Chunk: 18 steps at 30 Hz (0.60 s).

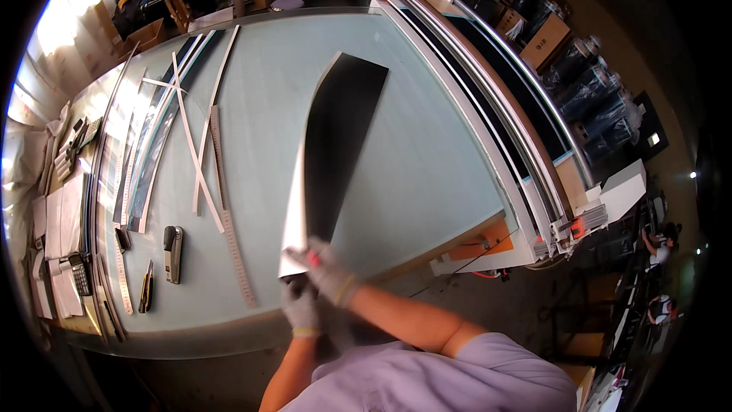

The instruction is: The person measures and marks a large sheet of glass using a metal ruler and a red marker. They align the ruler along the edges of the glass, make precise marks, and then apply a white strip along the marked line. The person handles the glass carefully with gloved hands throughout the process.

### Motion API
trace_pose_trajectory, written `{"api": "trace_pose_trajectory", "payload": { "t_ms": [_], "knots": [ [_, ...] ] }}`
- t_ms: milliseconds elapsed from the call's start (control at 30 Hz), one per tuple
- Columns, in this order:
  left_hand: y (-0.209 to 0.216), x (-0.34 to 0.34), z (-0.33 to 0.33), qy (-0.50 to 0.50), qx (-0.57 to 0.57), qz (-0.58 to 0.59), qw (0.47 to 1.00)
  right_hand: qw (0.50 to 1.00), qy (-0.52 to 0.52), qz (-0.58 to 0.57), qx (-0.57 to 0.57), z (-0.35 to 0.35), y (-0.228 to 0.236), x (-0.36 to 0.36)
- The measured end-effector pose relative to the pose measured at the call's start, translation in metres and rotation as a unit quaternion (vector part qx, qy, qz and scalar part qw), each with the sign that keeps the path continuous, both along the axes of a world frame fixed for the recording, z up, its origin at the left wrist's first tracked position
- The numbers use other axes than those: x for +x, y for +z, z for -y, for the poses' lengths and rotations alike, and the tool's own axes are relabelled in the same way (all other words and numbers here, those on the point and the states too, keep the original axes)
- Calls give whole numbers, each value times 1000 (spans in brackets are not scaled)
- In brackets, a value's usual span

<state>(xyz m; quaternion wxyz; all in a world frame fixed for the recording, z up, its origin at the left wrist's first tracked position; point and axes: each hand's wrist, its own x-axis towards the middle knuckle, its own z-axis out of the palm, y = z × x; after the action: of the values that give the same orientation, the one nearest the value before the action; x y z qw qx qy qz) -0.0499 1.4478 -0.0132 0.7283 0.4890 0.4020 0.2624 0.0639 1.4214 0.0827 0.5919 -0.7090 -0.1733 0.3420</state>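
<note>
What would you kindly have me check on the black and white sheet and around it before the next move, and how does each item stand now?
1. Left hand and right hand gloved: ok.
2. Both hands at the near end of the black and white sheet: ok.
3. Fingers firmly closed on that end: cannot tell; they are blurred and partly hidden.
4. Sheet lying flat: not ok; it is bent, with white showing along its near left part.
5. Sheet apart from the white strips to its left: ok; bare table shows between.
6. Blade of the yellow and black knife retracted: cannot tell; too small to see.
</note>
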Motion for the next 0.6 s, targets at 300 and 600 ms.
{"api": "trace_pose_trajectory", "payload": {
  "t_ms": [300, 600],
  "knots": [
    [80, -268, -150, 23, 155, -182, 971, 810, 156, 558, -89, 52, -84, 163],
    [200, -90, -422, -163, 488, -170, 840, 800, 57, 543, -250, 231, -133, 193]
  ]
}}
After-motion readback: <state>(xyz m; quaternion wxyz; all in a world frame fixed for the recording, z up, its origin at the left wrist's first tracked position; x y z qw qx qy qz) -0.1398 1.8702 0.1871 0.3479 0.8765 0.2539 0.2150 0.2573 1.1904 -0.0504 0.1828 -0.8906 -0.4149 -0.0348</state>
